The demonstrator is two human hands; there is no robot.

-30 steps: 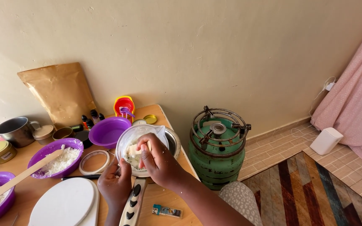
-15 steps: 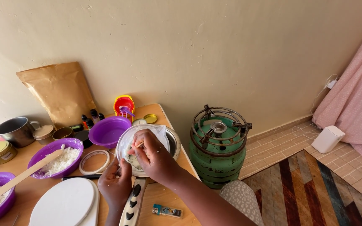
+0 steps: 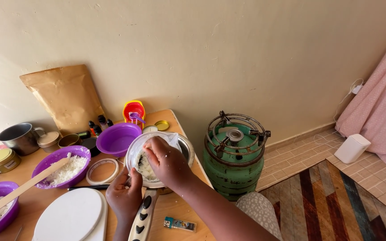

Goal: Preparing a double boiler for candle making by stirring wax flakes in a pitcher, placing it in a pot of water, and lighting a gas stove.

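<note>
My left hand grips the near rim of a clear round plastic container with white flaky stuff inside, tilted over a metal pan. My right hand is curled inside the container, fingers closed and pressed into the white flakes; what it holds is hidden, though earlier frames showed a thin wooden stick in it. The pan's long cream and black handle points toward me under my hands.
On the wooden table stand an empty purple bowl, a purple bowl of white flakes with a wooden stick, a tape ring, a white round scale, tins, small bottles and a brown bag. A green gas cylinder with burner stands to the right.
My right hand moved down and deeper into the container; the pale lump and the stick seen earlier are now covered by it. My left hand stayed on the rim.
</note>
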